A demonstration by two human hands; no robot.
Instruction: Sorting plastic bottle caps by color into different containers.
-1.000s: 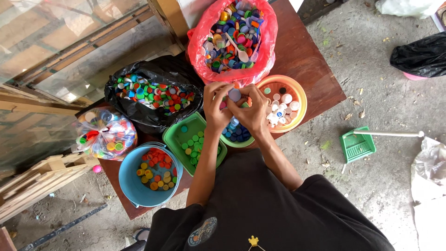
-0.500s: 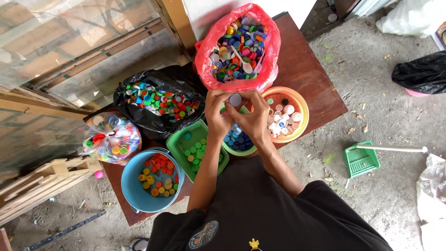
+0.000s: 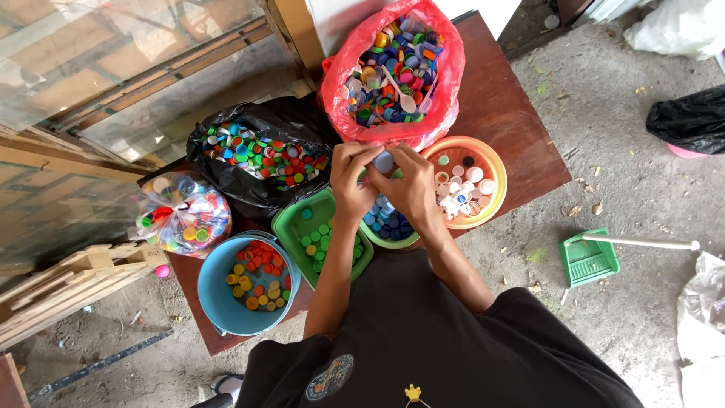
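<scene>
Tied clear bag [image 3: 180, 213]: It sat at the far left edge of the bench [image 3: 521, 113], full of mixed caps. A bump could have rolled it off onto the floor.
Blue bucket [image 3: 219, 298]: It stood near the person on the left, with red, orange and yellow caps inside. It hung a little over the bench edge, so an elbow could have tipped it.
Black bag [image 3: 260, 155]: It lay open behind the bucket, full of mixed caps. Its soft sides could have sagged and spilled some.
Green tub [image 3: 291, 227]: It held green caps, right under the left arm. The arm could have knocked it.
Left hand [image 3: 353, 180]: It pinched a pale blue cap [image 3: 384, 161] together with the other hand, just above the small green bowl [image 3: 393, 240] of blue caps.
Pale blue cap: It was small and held only by fingertips, so it could have slipped and dropped into the wrong bowl.
Right hand [image 3: 411, 185]: Its fingers were curled onto the same cap, touching the left hand.
Red bag [image 3: 393, 72]: It stood just behind the hands, piled high with mixed caps and a white spoon [image 3: 400, 92]. A nudge could have tipped caps out.
Orange bowl [image 3: 464, 181]: It held white caps, just right of the hands.
Green dustpan [image 3: 589, 258]: It lay on the floor to the right, well apart.
</scene>
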